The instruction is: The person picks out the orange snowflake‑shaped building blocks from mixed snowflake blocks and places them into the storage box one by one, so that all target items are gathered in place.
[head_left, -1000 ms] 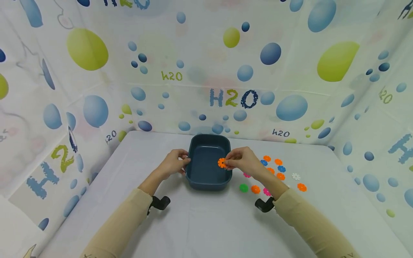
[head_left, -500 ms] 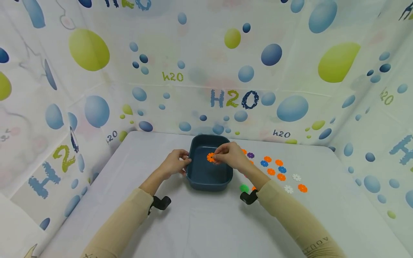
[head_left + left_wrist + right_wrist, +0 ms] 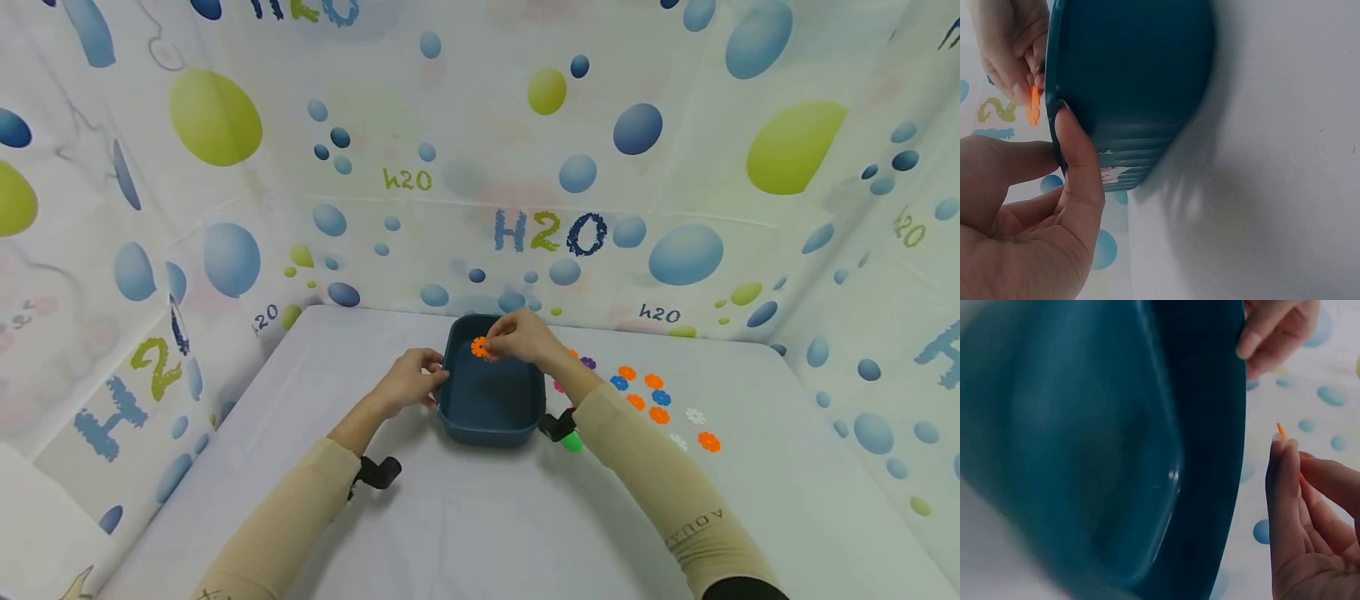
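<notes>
I read right hand (image 3: 519, 337) tightly pinching an orange flower-shaped disc (image 3: 478, 347) above the dark-blue tub (image 3: 489, 437), left hand (image 3: 408, 380) gripping the tub's left rim, loose multicolored discs (image 3: 636, 402) right of the tub.

Dark teal rounded-rectangle bin (image 3: 491, 437) sits around mid-table on the white cloth (image 3: 450, 525), toward the back. Bare left hand (image 3: 411, 379) is on its left rim; bare right hand (image 3: 522, 336) is over the bin's back half, with a thin orange flower-shaped disc (image 3: 478, 347) at its fingertips, above the rim. The loose discs are scattered right of the bin: flat green notched disc (image 3: 572, 442) near its front right corner, flat blue flower disc (image 3: 618, 382) farther back, flat white flower disc (image 3: 695, 416) way out right. White bubble-print fabric backdrop (image 3: 360, 258) runs behind the table and along both sides.
</notes>
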The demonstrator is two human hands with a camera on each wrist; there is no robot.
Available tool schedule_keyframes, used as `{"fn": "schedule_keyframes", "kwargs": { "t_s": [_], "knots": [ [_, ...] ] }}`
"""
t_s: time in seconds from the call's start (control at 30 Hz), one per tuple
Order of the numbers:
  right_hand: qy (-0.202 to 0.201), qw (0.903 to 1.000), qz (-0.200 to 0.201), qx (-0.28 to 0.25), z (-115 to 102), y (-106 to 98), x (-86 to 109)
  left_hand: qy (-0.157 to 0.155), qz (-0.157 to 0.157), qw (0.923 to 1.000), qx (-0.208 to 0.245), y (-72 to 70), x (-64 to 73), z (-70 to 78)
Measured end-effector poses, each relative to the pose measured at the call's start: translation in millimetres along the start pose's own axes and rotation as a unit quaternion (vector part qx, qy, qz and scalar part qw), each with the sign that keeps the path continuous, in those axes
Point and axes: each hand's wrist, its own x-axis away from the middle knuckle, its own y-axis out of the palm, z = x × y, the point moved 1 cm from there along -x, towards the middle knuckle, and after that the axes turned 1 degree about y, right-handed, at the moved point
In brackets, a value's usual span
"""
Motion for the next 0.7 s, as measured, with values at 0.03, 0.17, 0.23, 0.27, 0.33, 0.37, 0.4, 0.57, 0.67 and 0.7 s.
{"fn": "schedule_keyframes", "kwargs": {
  "t_s": [0.03,0.17,0.23,0.27,0.33,0.37,0.4,0.57,0.67,0.7],
  "knots": [
    [0.005,1.0000,0.000,0.002,-0.5,-0.2,-3.2,0.001,-0.001,1.0000,0.000,0.0,0.0,0.1],
    [0.025,0.9997,0.002,0.009,-1.0,-1.3,-15.0,0.001,0.003,1.0000,-0.001,0.0,-0.6,-0.4],
    [0.033,0.9993,0.006,0.018,0.0,-1.3,-21.1,0.000,0.005,1.0000,-0.001,-0.2,-0.3,0.1],
    [0.037,0.9991,0.008,0.020,0.5,-0.9,-24.1,0.000,0.005,1.0000,-0.001,-0.2,-0.1,0.3],
    [0.042,0.9987,0.010,0.029,2.3,0.7,-29.9,-0.002,0.006,1.0000,-0.002,-0.4,0.7,1.2],
    [0.045,0.9985,0.011,0.030,3.2,2.0,-32.5,-0.004,0.007,1.0000,0.000,-0.4,1.2,1.7],
    [0.049,0.9983,0.012,0.029,4.4,3.4,-34.9,-0.005,0.007,1.0000,0.001,-0.4,1.7,2.1],
    [0.075,0.9964,0.031,0.026,11.4,10.2,-45.4,-0.007,0.008,0.9999,-0.001,0.7,2.2,0.9],
    [0.086,0.9948,0.048,0.026,14.3,13.5,-50.4,-0.006,0.009,0.9999,-0.002,1.5,1.7,0.7],
    [0.088,0.9943,0.054,0.028,15.1,14.7,-52.0,-0.005,0.010,0.9999,-0.002,1.4,1.7,1.2]
  ]
}}
